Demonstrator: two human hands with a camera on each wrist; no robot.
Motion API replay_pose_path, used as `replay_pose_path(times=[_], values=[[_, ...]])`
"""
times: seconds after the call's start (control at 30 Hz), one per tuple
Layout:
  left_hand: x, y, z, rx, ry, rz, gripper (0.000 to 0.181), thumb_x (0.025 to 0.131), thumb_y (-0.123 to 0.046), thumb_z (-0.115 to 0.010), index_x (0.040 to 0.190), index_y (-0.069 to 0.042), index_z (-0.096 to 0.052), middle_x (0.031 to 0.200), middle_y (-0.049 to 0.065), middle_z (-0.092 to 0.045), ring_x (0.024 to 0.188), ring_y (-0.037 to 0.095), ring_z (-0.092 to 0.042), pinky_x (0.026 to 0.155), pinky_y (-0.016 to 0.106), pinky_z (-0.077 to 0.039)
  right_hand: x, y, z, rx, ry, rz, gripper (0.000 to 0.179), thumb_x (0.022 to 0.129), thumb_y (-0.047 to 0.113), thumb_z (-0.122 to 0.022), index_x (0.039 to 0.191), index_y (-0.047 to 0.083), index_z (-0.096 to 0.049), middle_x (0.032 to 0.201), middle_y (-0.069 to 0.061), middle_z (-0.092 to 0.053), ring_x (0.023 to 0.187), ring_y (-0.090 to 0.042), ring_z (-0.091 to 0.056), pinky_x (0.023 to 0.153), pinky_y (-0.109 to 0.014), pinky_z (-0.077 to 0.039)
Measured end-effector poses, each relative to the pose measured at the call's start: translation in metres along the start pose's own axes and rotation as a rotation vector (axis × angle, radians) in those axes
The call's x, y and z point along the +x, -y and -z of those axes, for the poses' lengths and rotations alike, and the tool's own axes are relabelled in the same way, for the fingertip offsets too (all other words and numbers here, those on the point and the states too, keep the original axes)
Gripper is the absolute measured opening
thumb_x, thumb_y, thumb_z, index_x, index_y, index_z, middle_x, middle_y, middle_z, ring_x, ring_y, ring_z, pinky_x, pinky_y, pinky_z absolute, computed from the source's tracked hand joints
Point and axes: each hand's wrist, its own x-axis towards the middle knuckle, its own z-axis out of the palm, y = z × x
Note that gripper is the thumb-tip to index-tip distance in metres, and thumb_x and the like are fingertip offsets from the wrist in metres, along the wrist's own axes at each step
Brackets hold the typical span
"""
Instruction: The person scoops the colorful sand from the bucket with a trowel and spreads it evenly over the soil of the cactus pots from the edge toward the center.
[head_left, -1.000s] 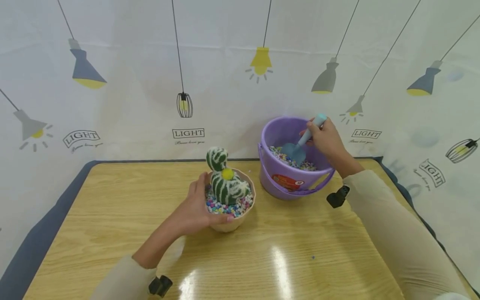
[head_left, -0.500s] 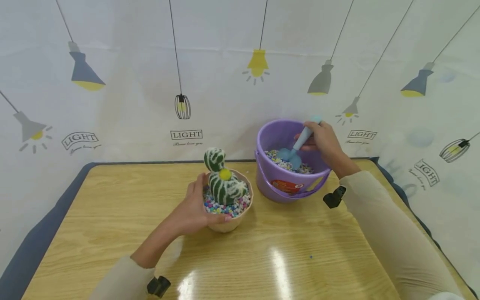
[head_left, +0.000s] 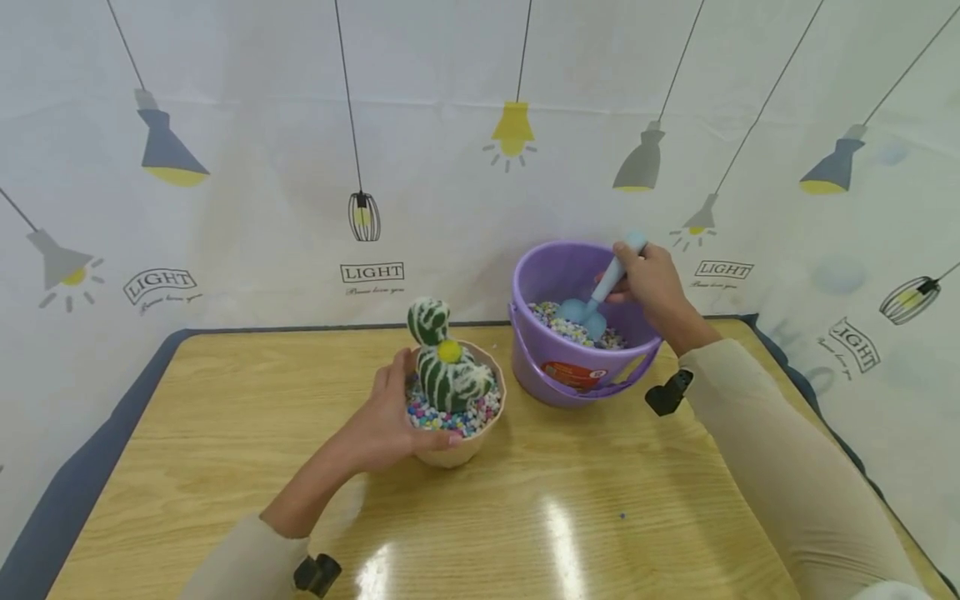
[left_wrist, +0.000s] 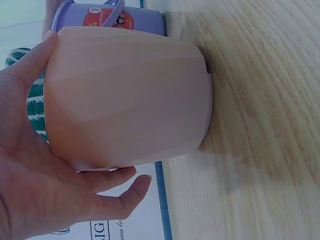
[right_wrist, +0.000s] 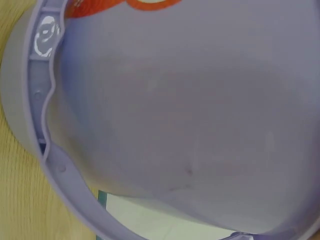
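Observation:
In the head view my left hand (head_left: 386, 425) grips the side of a pale peach flower pot (head_left: 453, 454), thumb across its front. Inside stand a green-and-white striped toy cactus (head_left: 444, 383) with a yellow flower and many coloured pebbles (head_left: 427, 417). The left wrist view has the pot (left_wrist: 125, 100) close up, with the left hand (left_wrist: 30, 165) at its rim. My right hand (head_left: 656, 287) holds the handle of a light blue scoop (head_left: 611, 279) over a purple bucket (head_left: 536, 367). The scoop's blade rests in the bucket's pebbles. The right wrist view shows only the bucket (right_wrist: 165, 100), not the hand.
The bucket stands at the back right of the wooden table (head_left: 247, 417), its carrying handle (head_left: 585, 387) hanging down in front. A single blue pebble (head_left: 622, 515) lies on the table near the front. Behind rises a white sheet (head_left: 442, 167) printed with lamps.
The scoop's blade has shifted slightly, and less of it shows above the pebbles. My left hand and the pot keep their place. The head view has turned a little.

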Motion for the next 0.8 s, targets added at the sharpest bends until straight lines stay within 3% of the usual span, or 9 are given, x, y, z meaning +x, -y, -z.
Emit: replay_pose_path(times=[0.23,0.47,0.8], values=[[0.000,-0.001,0.002,-0.006,0.007,0.000,0.132,0.066,-0.054,-0.084,0.155,-0.007,0.001,0.151,0.028,-0.017,0.133,0.046,-0.037,0.108,0.060,-0.034,0.001,0.001,0.002,0.151,0.072,-0.021,0.033,0.104,0.029,-0.045,0.101,-0.003,-0.046,0.065,-0.006,-0.070,0.058,-0.017,-0.070,0.053,-0.030,-0.058],[0.001,0.001,0.005,-0.020,0.034,-0.010,0.132,0.067,-0.052,-0.084,0.156,-0.008,0.002,0.152,0.027,-0.016,0.133,0.046,-0.036,0.109,0.059,-0.033,0.005,-0.003,0.005,0.179,0.126,-0.052,0.030,0.104,0.027,-0.043,0.098,-0.002,-0.047,0.067,-0.007,-0.071,0.058,-0.018,-0.071,0.053,-0.031,-0.058],[0.010,0.010,0.016,-0.017,0.089,-0.119,0.129,0.068,-0.044,-0.086,0.155,-0.003,0.000,0.147,0.030,-0.023,0.133,0.043,-0.034,0.110,0.060,-0.030,0.009,-0.002,0.008,0.286,0.126,-0.123,0.029,0.104,0.026,-0.043,0.101,-0.003,-0.044,0.067,-0.011,-0.070,0.059,-0.022,-0.071,0.054,-0.033,-0.058]])
